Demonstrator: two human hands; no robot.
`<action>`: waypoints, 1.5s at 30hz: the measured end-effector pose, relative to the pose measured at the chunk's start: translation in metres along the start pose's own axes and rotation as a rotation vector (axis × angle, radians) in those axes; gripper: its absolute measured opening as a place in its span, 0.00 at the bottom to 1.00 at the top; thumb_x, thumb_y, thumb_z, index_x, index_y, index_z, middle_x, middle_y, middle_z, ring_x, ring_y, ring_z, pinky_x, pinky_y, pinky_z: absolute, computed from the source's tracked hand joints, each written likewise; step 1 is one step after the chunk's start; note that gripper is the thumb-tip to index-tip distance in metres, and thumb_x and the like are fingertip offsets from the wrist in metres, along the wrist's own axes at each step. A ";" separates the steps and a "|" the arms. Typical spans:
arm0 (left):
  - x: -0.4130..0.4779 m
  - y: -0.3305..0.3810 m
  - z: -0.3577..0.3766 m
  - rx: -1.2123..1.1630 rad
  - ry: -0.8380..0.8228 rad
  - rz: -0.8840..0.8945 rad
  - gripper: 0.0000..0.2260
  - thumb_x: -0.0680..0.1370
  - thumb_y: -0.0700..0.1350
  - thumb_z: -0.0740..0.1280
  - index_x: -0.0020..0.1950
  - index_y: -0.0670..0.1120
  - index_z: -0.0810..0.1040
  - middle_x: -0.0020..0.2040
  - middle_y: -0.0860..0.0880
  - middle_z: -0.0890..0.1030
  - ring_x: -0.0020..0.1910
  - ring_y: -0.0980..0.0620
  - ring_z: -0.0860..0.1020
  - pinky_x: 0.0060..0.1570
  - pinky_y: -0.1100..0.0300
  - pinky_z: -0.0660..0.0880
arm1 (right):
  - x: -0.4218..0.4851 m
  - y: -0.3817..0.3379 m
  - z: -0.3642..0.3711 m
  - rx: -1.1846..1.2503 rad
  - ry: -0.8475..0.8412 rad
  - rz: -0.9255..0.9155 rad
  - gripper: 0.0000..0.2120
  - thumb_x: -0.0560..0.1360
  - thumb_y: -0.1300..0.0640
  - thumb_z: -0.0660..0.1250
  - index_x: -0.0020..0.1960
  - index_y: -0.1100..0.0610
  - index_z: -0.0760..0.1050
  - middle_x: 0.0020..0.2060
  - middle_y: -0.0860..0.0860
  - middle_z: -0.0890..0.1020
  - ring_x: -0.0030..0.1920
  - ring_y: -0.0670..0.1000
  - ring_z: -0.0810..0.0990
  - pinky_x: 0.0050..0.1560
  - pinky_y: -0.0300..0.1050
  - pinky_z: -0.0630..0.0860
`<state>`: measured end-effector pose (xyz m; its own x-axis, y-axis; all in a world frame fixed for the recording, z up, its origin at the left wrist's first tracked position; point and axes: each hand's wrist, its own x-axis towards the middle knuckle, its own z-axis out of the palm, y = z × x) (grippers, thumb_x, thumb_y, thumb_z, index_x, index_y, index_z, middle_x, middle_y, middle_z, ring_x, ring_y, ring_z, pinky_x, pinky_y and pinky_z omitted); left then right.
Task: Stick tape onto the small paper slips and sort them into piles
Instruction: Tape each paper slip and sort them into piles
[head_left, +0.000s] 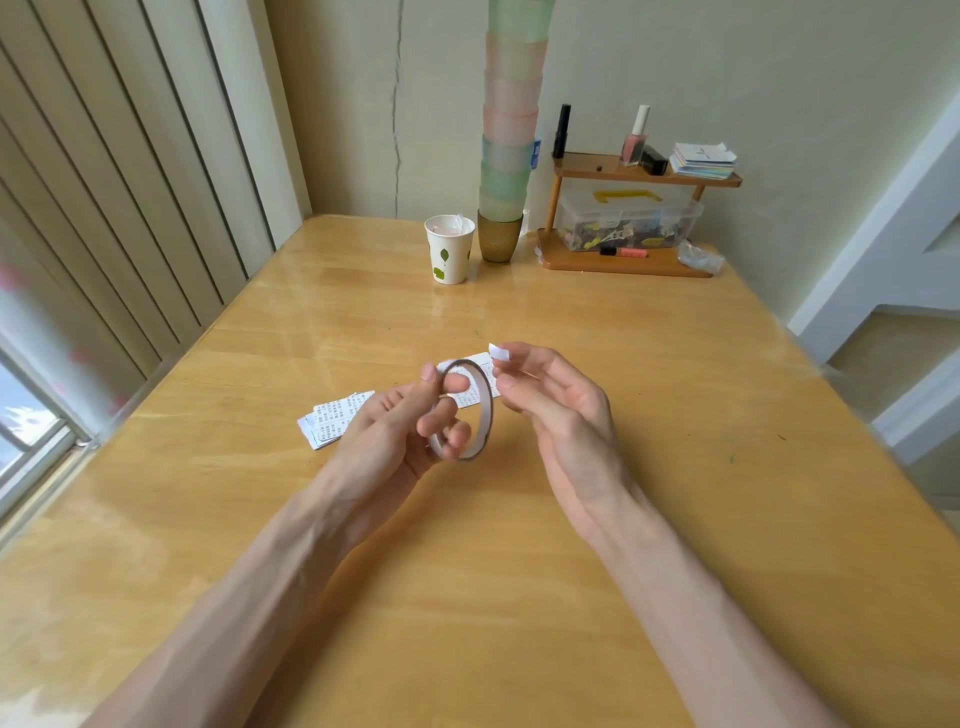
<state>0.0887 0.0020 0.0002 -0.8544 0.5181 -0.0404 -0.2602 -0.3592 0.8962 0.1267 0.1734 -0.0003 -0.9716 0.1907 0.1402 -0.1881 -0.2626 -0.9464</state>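
My left hand (400, 421) grips a thin roll of tape (485, 415), thumb on its top rim and fingers curled through the ring, a little above the wooden table (675, 441). My right hand (550, 395) is just right of the roll and pinches a small white piece of tape (500, 353) at its fingertips. A pile of small printed paper slips (332, 415) lies on the table left of my left hand. More printed slips (475, 384) lie behind the roll, partly hidden by it and my fingers.
At the table's far edge stand a white paper cup (450, 249), a tall stack of pastel cups (506, 156) and a small wooden shelf (634, 218) with a plastic box, bottles and notes. A window and blinds are on the left.
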 end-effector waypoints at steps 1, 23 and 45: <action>0.000 0.000 0.000 -0.021 0.019 0.010 0.19 0.84 0.56 0.58 0.54 0.43 0.82 0.29 0.54 0.62 0.30 0.56 0.68 0.38 0.64 0.70 | 0.000 0.001 -0.001 0.007 0.003 0.015 0.12 0.74 0.59 0.72 0.57 0.56 0.84 0.56 0.52 0.86 0.60 0.49 0.82 0.61 0.44 0.75; -0.005 -0.005 0.010 0.512 0.464 0.489 0.08 0.74 0.47 0.79 0.42 0.45 0.84 0.31 0.37 0.67 0.29 0.50 0.65 0.30 0.62 0.65 | -0.009 -0.004 0.012 -0.078 -0.060 0.061 0.15 0.77 0.51 0.65 0.54 0.56 0.88 0.40 0.56 0.73 0.38 0.57 0.63 0.41 0.46 0.63; 0.000 -0.007 0.003 0.430 0.407 0.330 0.08 0.77 0.47 0.76 0.45 0.42 0.86 0.36 0.48 0.81 0.26 0.51 0.70 0.30 0.63 0.70 | -0.007 0.011 0.010 -0.460 0.003 -0.260 0.16 0.80 0.57 0.62 0.59 0.61 0.85 0.34 0.31 0.80 0.37 0.38 0.80 0.45 0.28 0.71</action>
<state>0.0920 0.0063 -0.0051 -0.9814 0.0707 0.1782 0.1739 -0.0637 0.9827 0.1300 0.1595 -0.0087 -0.9007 0.1971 0.3870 -0.3396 0.2358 -0.9105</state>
